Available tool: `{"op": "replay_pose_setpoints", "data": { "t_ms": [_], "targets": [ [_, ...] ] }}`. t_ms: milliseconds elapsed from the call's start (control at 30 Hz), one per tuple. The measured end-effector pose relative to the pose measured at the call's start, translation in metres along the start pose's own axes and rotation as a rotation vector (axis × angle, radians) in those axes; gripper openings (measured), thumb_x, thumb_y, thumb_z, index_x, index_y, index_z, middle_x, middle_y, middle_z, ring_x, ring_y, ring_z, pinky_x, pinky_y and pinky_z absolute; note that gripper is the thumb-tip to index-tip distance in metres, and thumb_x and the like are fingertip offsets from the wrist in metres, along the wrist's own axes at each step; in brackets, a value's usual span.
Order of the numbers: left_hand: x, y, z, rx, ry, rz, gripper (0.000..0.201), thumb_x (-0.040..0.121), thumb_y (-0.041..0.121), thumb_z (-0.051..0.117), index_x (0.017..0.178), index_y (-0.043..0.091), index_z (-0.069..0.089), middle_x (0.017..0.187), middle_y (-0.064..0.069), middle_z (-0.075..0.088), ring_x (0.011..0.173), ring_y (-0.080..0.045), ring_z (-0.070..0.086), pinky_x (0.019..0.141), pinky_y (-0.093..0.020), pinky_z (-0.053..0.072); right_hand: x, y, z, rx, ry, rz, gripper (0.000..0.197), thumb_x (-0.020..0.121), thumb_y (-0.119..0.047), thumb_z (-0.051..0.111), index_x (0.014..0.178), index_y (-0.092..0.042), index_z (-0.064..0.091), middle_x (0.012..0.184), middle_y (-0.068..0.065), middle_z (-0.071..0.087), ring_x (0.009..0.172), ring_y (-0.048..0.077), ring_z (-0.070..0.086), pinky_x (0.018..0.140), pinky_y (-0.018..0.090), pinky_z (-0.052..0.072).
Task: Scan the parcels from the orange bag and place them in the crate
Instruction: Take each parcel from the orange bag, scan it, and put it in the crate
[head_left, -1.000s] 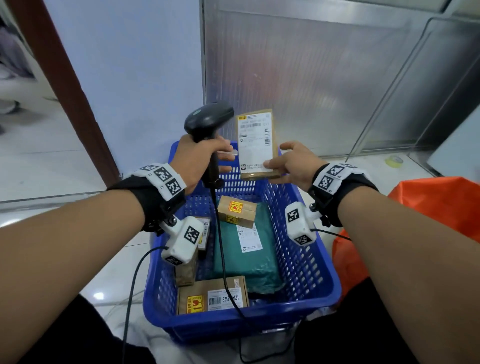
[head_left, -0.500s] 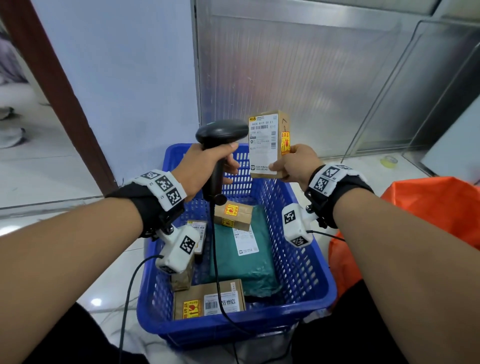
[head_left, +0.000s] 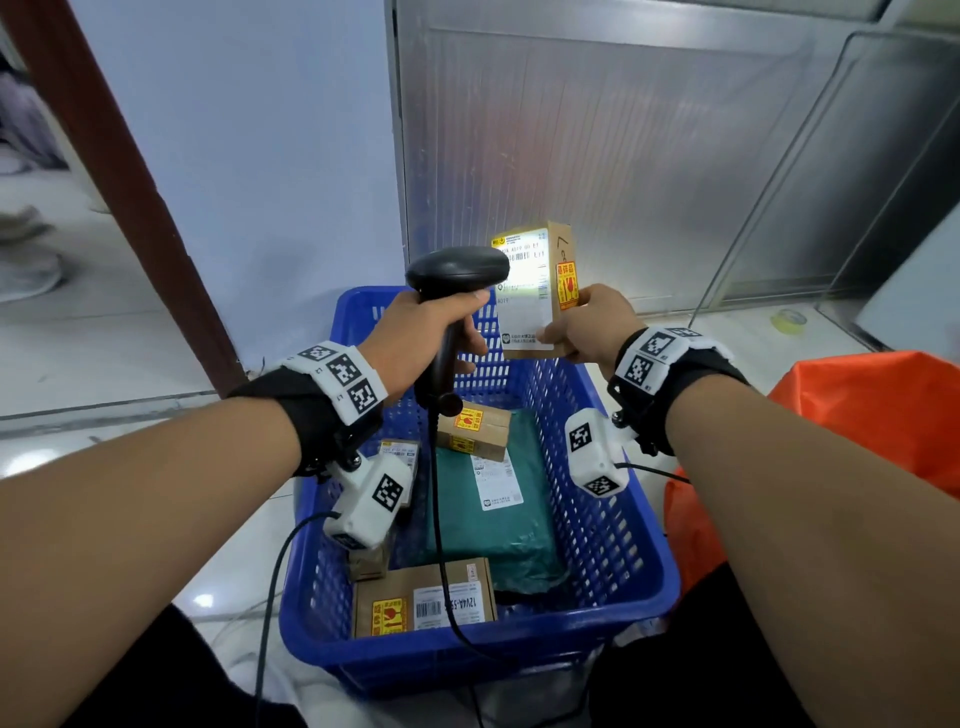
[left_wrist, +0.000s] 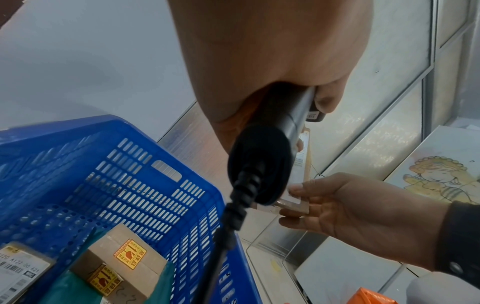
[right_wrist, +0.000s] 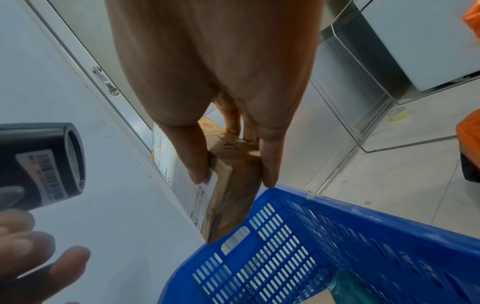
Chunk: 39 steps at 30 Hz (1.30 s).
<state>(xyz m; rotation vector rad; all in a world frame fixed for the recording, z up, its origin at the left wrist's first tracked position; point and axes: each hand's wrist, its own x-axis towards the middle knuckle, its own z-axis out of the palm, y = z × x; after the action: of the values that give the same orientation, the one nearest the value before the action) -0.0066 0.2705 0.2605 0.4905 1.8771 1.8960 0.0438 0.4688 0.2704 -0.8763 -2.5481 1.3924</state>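
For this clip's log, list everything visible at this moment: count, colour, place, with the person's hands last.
crate: one, blue, on the floor between the arms.
held parcel: one, brown box with white label, upright above the crate's far rim.
scanner: one, black, corded, head lighting the label.
parcels in crate: four seen; green bag, small box on it, flat box nearest, one labelled parcel partly hidden.
orange bag: one, right of crate.
tape roll: one, yellowish, floor.
left hand: grips scanner handle.
right hand: pinches held parcel.
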Motion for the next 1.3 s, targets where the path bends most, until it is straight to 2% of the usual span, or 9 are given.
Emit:
{"op": "replay_pose_setpoints", "data": {
  "t_ms": [67, 267, 367, 500, 767, 933, 1000, 1133, 1300],
  "targets": [
    [0.000, -0.001, 0.001, -0.006, -0.005, -0.008, 0.034, 0.096, 0.030, 0.066, 0.072, 0.006, 0.063, 0.080, -0.023, 0.067, 0.083, -0.031, 0.068, 0.081, -0.048, 0.060, -0.002, -0.001, -0.001, -0.014, 0.009, -0.002, 0.032, 0.081, -0.014, 0.078, 0.104, -0.013, 0.057, 0.099, 0.008, 0.068, 0.089, 0.027, 0.070, 0.084, 0.044, 0.060],
    [0.001, -0.005, -0.002, -0.001, -0.018, -0.026, 0.033, 0.096, 0.032, 0.066, 0.073, 0.009, 0.064, 0.077, -0.017, 0.069, 0.082, -0.029, 0.070, 0.075, -0.040, 0.059, -0.010, -0.007, 0.001, -0.078, -0.012, -0.055, 0.022, 0.081, -0.012, 0.076, 0.079, -0.017, 0.055, 0.096, 0.011, 0.069, 0.093, 0.031, 0.070, 0.087, 0.048, 0.059],
    [0.000, -0.003, -0.003, 0.004, -0.016, -0.015, 0.033, 0.096, 0.032, 0.065, 0.072, 0.010, 0.064, 0.076, -0.016, 0.069, 0.080, -0.028, 0.070, 0.071, -0.037, 0.059, -0.009, -0.007, 0.001, -0.094, -0.017, -0.042, 0.019, 0.080, -0.010, 0.077, 0.085, -0.014, 0.058, 0.097, 0.012, 0.070, 0.091, 0.031, 0.071, 0.085, 0.048, 0.060],
    [0.000, -0.003, -0.004, 0.005, -0.011, -0.018, 0.033, 0.096, 0.033, 0.065, 0.074, 0.009, 0.064, 0.078, -0.017, 0.069, 0.081, -0.029, 0.070, 0.076, -0.040, 0.059, -0.005, -0.005, 0.000, -0.133, -0.004, -0.018, 0.020, 0.079, -0.013, 0.078, 0.092, -0.008, 0.063, 0.097, 0.013, 0.072, 0.090, 0.031, 0.071, 0.085, 0.047, 0.060],
    [0.000, -0.004, -0.007, -0.029, -0.020, -0.041, 0.033, 0.097, 0.035, 0.063, 0.075, 0.010, 0.063, 0.080, -0.017, 0.068, 0.083, -0.029, 0.069, 0.076, -0.040, 0.058, 0.005, 0.001, -0.004, -0.177, 0.047, 0.051, 0.028, 0.078, -0.017, 0.080, 0.101, -0.009, 0.065, 0.099, 0.008, 0.071, 0.090, 0.026, 0.069, 0.085, 0.042, 0.059],
    [0.002, -0.003, -0.009, -0.118, -0.026, -0.113, 0.036, 0.096, 0.039, 0.062, 0.074, 0.011, 0.062, 0.080, -0.014, 0.068, 0.081, -0.026, 0.070, 0.075, -0.038, 0.057, 0.010, 0.005, -0.008, -0.196, 0.090, 0.083, 0.021, 0.079, -0.018, 0.079, 0.087, -0.015, 0.060, 0.093, 0.006, 0.067, 0.086, 0.025, 0.067, 0.079, 0.037, 0.059],
    [0.002, -0.002, -0.009, -0.138, -0.030, -0.123, 0.036, 0.096, 0.039, 0.062, 0.073, 0.011, 0.062, 0.079, -0.012, 0.068, 0.080, -0.025, 0.070, 0.075, -0.037, 0.056, 0.011, 0.006, -0.008, -0.203, 0.096, 0.094, 0.023, 0.078, -0.018, 0.079, 0.092, -0.013, 0.061, 0.092, 0.006, 0.067, 0.083, 0.024, 0.067, 0.075, 0.035, 0.059],
    [-0.003, 0.002, -0.006, -0.197, -0.054, -0.144, 0.037, 0.097, 0.039, 0.059, 0.071, 0.013, 0.061, 0.074, -0.008, 0.067, 0.075, -0.023, 0.068, 0.070, -0.035, 0.056, 0.011, 0.006, -0.007, -0.227, 0.080, 0.092, 0.020, 0.079, -0.016, 0.076, 0.092, -0.011, 0.062, 0.088, 0.006, 0.069, 0.068, 0.019, 0.062, 0.054, 0.028, 0.049],
    [-0.007, 0.008, 0.000, -0.254, -0.073, -0.187, 0.038, 0.096, 0.039, 0.060, 0.068, 0.013, 0.060, 0.071, -0.006, 0.065, 0.069, -0.021, 0.066, 0.062, -0.030, 0.056, 0.012, 0.006, -0.007, -0.216, 0.076, 0.091, 0.027, 0.080, -0.015, 0.074, 0.104, -0.010, 0.062, 0.091, 0.006, 0.067, 0.070, 0.019, 0.062, 0.050, 0.027, 0.044]
  ]
}}
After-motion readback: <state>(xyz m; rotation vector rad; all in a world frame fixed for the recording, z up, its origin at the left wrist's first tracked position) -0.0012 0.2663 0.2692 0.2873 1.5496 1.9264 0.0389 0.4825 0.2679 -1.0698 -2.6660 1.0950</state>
